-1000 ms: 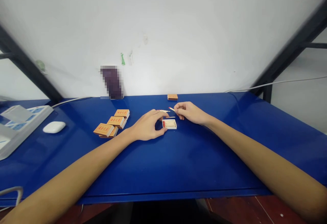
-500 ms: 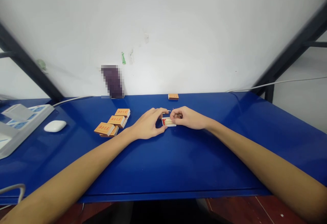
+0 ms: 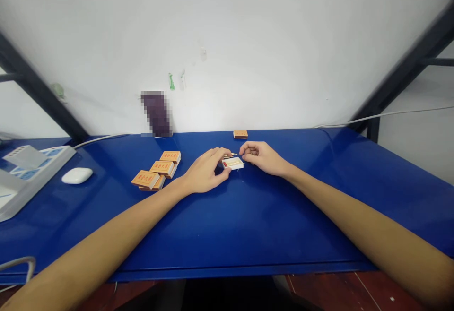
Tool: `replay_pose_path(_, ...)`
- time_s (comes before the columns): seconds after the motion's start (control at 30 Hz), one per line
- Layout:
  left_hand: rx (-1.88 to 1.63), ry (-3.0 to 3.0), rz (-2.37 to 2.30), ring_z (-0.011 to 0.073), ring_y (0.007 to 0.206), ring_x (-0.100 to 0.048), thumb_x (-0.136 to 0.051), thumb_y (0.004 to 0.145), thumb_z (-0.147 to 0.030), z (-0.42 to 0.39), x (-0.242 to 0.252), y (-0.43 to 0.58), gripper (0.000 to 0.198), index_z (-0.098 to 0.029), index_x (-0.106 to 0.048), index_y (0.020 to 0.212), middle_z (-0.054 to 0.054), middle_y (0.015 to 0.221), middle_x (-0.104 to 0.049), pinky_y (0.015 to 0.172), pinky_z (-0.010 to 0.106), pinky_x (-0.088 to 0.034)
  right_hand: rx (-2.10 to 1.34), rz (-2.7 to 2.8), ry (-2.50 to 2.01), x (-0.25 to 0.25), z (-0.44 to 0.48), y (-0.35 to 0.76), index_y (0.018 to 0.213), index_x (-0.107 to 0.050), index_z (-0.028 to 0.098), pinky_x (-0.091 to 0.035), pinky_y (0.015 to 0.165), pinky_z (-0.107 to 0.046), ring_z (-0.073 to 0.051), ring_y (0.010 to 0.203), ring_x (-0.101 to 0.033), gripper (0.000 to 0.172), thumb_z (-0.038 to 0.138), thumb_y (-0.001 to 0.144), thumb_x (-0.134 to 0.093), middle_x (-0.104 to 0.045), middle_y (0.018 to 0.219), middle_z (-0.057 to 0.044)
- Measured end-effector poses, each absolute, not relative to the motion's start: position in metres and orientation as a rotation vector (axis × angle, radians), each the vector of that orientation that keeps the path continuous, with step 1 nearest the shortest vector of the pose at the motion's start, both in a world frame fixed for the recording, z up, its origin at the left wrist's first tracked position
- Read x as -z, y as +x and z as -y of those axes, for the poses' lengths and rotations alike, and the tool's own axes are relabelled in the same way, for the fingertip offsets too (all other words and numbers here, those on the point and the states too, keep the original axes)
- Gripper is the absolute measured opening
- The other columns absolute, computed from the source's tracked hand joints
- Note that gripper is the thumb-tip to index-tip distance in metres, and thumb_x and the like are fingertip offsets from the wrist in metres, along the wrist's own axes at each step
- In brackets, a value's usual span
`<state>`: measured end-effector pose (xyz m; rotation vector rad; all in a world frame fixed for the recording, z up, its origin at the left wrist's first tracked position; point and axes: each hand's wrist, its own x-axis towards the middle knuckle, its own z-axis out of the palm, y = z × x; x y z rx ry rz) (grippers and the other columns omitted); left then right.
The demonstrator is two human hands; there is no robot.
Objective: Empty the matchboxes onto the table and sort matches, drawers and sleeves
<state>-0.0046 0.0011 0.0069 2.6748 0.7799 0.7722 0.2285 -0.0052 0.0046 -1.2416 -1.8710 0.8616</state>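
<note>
Gripping the left end of a small white tray [image 3: 239, 166] with the left hand [image 3: 204, 171], thumb at the near corner and forefinger on the far side, fingers parted just wide enough to span the tray. Inside the tray: wooden matches [image 3: 233, 162] laid lengthwise, red heads at the left end, pale sticks pointing right; too small to count. Just behind the tray: a few loose matches [image 3: 233, 154] on the blue tabletop [image 3: 227, 226], partly hidden by the left fingers. Just to the right of the tray, apart from it: the right hand [image 3: 264, 159], fingers curled, thumb and forefinger close together. Cannot tell of any match in that pinch.

To the left of the left hand: a staggered group of orange matchboxes [image 3: 145, 178] with red print on top, one resting over another at the near end, contents hidden from view. Behind the tray, close to the wall [image 3: 269, 65]: a single orange box [image 3: 240, 134] lying flat, contents likewise hidden. Farther left: a rounded white case [image 3: 77, 175], seemingly closed, near a power strip [image 3: 42, 178].
</note>
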Motion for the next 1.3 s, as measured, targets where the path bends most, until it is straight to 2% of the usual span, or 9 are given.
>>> replay_pose_path(0.2,-0.984,2.58,-0.969,0.0186,0.088,-0.057,-0.053,0.089,-0.029,-0.003,-0.004,-0.003,0.035,-0.019,-0.046,0.122,0.003,0.094,-0.059,0.082,0.034,-0.047,-0.517,2.22,-1.261,-0.003,0.007,0.231,0.081,-0.059,0.02,-0.031,0.057,-0.025,-0.011,0.054,-0.04,0.006,0.02,0.076,-0.054,-0.044,0.059,0.006)
replay_pose_path(0.53,-0.858,2.654,-1.003,0.0215,0.094,-0.059,-0.054,0.087,-0.029,-0.003,-0.003,-0.002,0.042,-0.019,-0.044,0.127,0.006,0.106,-0.061,0.084,0.037,-0.048,-0.708,2.24,-1.291,-0.011,0.007,0.232,0.076,-0.061,0.019,-0.033,0.054,-0.024,-0.011,0.053,-0.041,0.007,0.025,0.077,-0.057,-0.048,0.059,0.005)
replay_pose_path(0.9,-0.808,2.675,-1.033,0.023,0.097,-0.059,-0.053,0.088,-0.029,0.0,-0.006,-0.002,0.046,-0.018,-0.041,0.132,0.007,0.108,-0.062,0.086,0.039,-0.047,-0.632,2.328,-1.295,-0.013,0.01,0.236,0.079,-0.058,0.02,-0.033,0.055,-0.025,-0.012,0.056,-0.043,0.011,0.028,0.086,-0.053,-0.052,0.063,0.003)
replay_pose_path(1.13,-0.824,2.646,-0.992,0.0195,0.088,-0.061,-0.055,0.087,-0.029,-0.001,-0.005,-0.003,0.052,-0.021,-0.037,0.136,0.005,0.104,-0.062,0.081,0.035,-0.048,-0.76,2.147,-1.303,-0.015,0.011,0.239,0.087,-0.055,0.019,-0.035,0.058,-0.027,-0.013,0.059,-0.043,0.025,0.044,0.09,-0.05,-0.052,0.069,0.002)
replay_pose_path(1.3,-0.913,2.575,-0.995,0.0166,0.08,-0.059,-0.055,0.087,-0.03,-0.002,-0.005,-0.004,0.055,-0.022,-0.035,0.138,0.002,0.096,-0.06,0.076,0.032,-0.048,-0.691,2.083,-1.347,-0.009,0.008,0.24,0.088,-0.053,0.02,-0.037,0.06,-0.027,-0.014,0.061,-0.046,0.027,0.046,0.092,-0.047,-0.053,0.07,0.001)
